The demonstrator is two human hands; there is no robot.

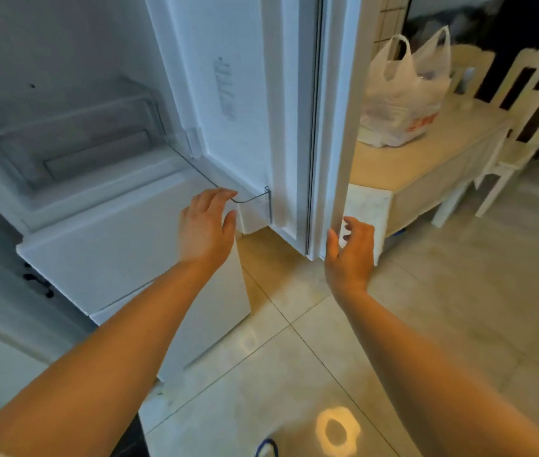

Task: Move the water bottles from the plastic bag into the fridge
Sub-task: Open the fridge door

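Tiled floor (426, 308) ran beneath the open fridge (113, 225). Your left hand (207, 225) and right hand (350, 255) were loosely spread, empty — flanking the door (294, 127), likely steadying it. Plastic bag (400, 90) sat at two o'clock on the table (410, 166) — bottles unseen.

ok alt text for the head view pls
A person's left hand and right hand, both empty, reach toward an open white fridge door. Behind it, a white plastic bag sits on a beige table.
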